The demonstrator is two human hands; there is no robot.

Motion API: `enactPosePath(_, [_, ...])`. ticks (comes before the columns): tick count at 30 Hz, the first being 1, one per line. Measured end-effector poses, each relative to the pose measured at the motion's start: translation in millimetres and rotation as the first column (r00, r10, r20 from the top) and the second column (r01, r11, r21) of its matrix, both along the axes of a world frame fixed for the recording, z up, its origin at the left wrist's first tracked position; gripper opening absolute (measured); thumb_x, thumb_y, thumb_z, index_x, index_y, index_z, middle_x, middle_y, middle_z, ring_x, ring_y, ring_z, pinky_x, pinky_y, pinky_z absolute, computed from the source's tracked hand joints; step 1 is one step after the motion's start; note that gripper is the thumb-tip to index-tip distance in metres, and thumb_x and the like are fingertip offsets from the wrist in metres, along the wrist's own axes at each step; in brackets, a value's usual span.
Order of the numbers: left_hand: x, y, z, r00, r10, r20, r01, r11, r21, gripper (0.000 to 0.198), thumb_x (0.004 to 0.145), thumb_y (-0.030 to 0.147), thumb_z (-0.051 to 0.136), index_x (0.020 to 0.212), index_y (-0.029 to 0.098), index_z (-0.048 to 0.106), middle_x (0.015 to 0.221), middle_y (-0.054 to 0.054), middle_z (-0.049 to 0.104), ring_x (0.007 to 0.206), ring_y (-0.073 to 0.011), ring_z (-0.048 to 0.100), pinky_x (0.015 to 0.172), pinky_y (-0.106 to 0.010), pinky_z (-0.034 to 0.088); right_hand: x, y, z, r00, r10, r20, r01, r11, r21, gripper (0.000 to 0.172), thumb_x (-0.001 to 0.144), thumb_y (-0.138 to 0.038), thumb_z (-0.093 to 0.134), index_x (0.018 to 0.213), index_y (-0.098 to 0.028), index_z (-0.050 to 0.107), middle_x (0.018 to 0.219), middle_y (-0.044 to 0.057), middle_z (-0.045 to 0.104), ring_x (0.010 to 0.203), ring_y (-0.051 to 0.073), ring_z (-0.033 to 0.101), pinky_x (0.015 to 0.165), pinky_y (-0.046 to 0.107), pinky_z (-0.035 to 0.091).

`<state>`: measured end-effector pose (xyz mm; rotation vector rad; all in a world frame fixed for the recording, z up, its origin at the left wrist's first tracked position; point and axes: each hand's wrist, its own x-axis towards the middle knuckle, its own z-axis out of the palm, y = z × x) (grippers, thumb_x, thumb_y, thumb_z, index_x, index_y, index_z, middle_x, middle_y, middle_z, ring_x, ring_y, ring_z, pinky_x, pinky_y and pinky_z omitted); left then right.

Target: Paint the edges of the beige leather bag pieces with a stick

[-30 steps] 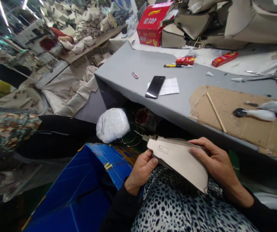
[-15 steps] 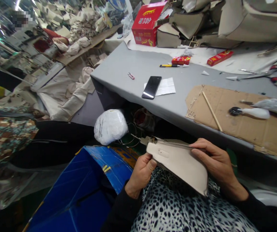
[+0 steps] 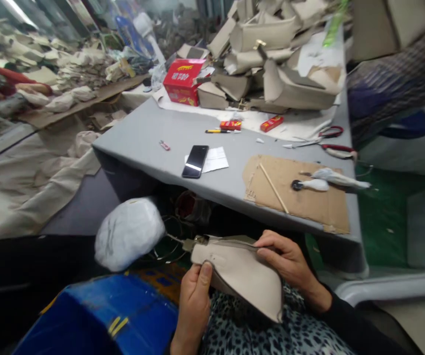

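I hold a beige leather bag piece [image 3: 240, 276] over my lap, below the front edge of the grey table [image 3: 149, 143]. My left hand [image 3: 194, 298] is closed on its near left corner, thumb on top. My right hand [image 3: 288, 264] grips its upper right side, fingers curled over the top edge. A small metal fitting [image 3: 190, 243] sticks out at the piece's left end. My lap is covered by spotted black-and-white cloth [image 3: 271, 335].
On the table lie a black phone [image 3: 195, 161] on white paper, a cardboard sheet [image 3: 301, 195] with a stick and a white-handled tool, a red box [image 3: 182, 81], scissors [image 3: 336, 140] and a heap of beige bag parts [image 3: 271, 74]. A blue bin [image 3: 97, 320] and a white bag [image 3: 129, 232] sit at my left.
The view has pulled back and swung right, showing more of the table and a person at the far right. Both hands keep their grip on the beige piece.
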<state>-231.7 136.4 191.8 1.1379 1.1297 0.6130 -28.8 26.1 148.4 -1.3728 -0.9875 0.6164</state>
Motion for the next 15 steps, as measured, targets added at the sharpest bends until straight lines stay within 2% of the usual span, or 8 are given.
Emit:
enactPosePath(5, [9,16,-5.1,0.994,0.106,0.007,-0.106,0.992,-0.076,0.048,0.062,0.060,0.088,0.081,0.016,0.079,0.083,-0.008,0.080,0.100,-0.0363,0.073,0.088,-0.040,0.060,8,9,12.1,0.994,-0.007,0.106,0.006,1.000,0.010,0.015,0.095,-0.033,0.067,0.096,-0.021,0.077,0.079,0.003,0.069,0.069,0.016,0.064,0.060,0.026,0.049])
enactPosePath(7, [9,23,-9.7,0.994,0.111,0.013,-0.108,0.987,-0.118,0.049,0.058,0.059,0.091,0.079,0.017,0.079,0.082,-0.007,0.080,0.104,-0.0366,0.072,0.092,-0.041,0.059,25,11,23.9,0.972,0.014,0.235,-0.017,1.000,0.009,0.015,0.097,-0.032,0.066,0.101,-0.021,0.076,0.086,0.004,0.073,0.076,0.017,0.068,0.068,0.027,0.053])
enactPosePath(9, [9,30,-15.9,0.993,0.109,0.034,-0.102,0.982,-0.159,0.050,0.055,0.059,0.093,0.080,0.017,0.080,0.082,-0.007,0.080,0.107,-0.0354,0.072,0.096,-0.040,0.058,52,14,37.8,0.903,-0.018,0.430,0.019,1.000,0.003,0.017,0.098,-0.031,0.065,0.107,-0.020,0.074,0.094,0.006,0.076,0.085,0.019,0.071,0.076,0.030,0.055])
enactPosePath(10, [9,33,-19.2,0.993,0.111,0.051,-0.100,0.979,-0.180,0.051,0.053,0.058,0.094,0.081,0.018,0.081,0.082,-0.006,0.080,0.107,-0.0346,0.072,0.097,-0.040,0.057,69,17,44.7,0.837,-0.049,0.545,0.060,0.998,-0.004,0.018,0.099,-0.031,0.064,0.109,-0.020,0.073,0.097,0.008,0.077,0.087,0.020,0.071,0.077,0.031,0.055])
enactPosePath(12, [9,38,-24.9,0.989,0.125,0.083,-0.105,0.972,-0.211,0.051,0.052,0.058,0.094,0.082,0.018,0.081,0.083,-0.006,0.080,0.107,-0.0334,0.072,0.097,-0.039,0.057,106,25,57.3,0.618,-0.076,0.783,0.148,0.989,-0.021,0.017,0.101,-0.026,0.059,0.109,-0.018,0.072,0.096,0.009,0.076,0.086,0.022,0.070,0.074,0.033,0.054])
enactPosePath(14, [10,41,-28.3,0.988,0.125,0.091,-0.103,0.971,-0.217,0.052,0.051,0.058,0.095,0.081,0.018,0.081,0.083,-0.007,0.080,0.103,-0.0333,0.073,0.094,-0.038,0.058,139,37,67.0,0.340,0.055,0.939,0.174,0.977,-0.121,0.018,0.100,-0.015,0.057,0.108,-0.017,0.072,0.092,0.009,0.075,0.083,0.022,0.068,0.072,0.033,0.052])
enactPosePath(15, [11,43,-29.0,0.990,0.116,0.084,-0.095,0.972,-0.215,0.054,0.049,0.059,0.095,0.081,0.018,0.081,0.082,-0.007,0.080,0.101,-0.0336,0.074,0.092,-0.038,0.059,152,44,70.5,0.209,0.146,0.967,0.164,0.970,-0.182,0.020,0.098,-0.010,0.056,0.108,-0.016,0.072,0.091,0.009,0.074,0.081,0.021,0.067,0.072,0.033,0.050])
